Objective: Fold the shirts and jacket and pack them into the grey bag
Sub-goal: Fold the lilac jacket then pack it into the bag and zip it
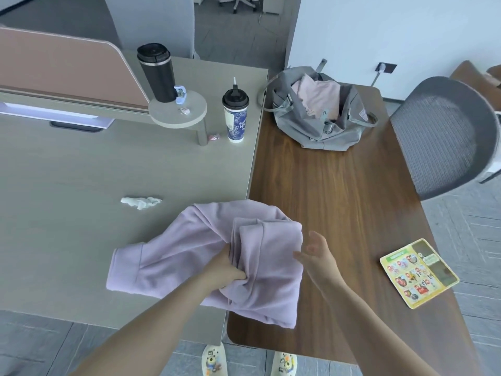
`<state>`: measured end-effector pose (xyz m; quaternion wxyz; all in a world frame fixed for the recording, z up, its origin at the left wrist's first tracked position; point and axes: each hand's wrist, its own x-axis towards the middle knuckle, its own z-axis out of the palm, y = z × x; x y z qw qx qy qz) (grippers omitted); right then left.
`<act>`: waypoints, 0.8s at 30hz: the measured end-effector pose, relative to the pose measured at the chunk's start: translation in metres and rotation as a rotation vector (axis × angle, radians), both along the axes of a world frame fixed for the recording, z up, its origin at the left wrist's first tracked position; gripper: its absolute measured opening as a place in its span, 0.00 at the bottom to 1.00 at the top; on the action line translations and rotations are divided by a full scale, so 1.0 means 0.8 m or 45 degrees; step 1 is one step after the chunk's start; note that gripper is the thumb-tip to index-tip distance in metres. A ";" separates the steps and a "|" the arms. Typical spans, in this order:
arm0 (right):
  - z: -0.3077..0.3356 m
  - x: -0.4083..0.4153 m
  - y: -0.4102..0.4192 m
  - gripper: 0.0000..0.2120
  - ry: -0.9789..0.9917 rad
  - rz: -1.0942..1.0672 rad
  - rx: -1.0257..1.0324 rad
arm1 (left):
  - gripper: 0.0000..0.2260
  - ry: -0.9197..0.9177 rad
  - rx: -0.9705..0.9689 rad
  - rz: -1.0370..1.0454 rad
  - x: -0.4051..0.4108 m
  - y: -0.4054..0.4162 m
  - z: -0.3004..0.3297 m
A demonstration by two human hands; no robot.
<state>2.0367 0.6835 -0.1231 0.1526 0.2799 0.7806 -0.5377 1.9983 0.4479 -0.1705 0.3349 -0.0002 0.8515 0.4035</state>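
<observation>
Lilac fleece, the half-folded jacket (217, 256) straddles the near seam between grey desk (81, 185) and walnut table (339, 185), left hand (230, 270) pinching its bunched middle, right hand (314, 251) spread open beside it, so flattening those gathers first should help before carrying it far-right to the grey bag (317, 126).
</observation>
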 end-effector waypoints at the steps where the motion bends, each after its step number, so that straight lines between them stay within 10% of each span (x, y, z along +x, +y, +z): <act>1: -0.012 0.004 0.001 0.37 -0.128 0.037 -0.057 | 0.42 0.054 -0.130 0.042 0.004 0.004 0.000; 4: -0.042 0.013 -0.006 0.40 -0.367 0.021 -0.426 | 0.47 0.532 -0.560 -0.022 0.025 0.019 0.011; 9: -0.053 0.011 -0.010 0.32 -0.273 -0.071 -0.713 | 0.15 1.486 -0.631 -0.496 0.043 0.005 -0.005; 16: -0.039 0.001 -0.016 0.31 -0.152 -0.080 -0.618 | 0.09 0.943 -0.834 -0.222 0.030 0.012 0.011; 21: -0.007 -0.006 -0.033 0.28 -0.028 0.066 -0.553 | 0.14 0.311 -0.277 0.137 0.006 0.007 0.042; 24: 0.014 -0.015 -0.059 0.27 0.060 0.187 -0.523 | 0.15 0.614 -0.093 -0.268 -0.012 -0.036 0.078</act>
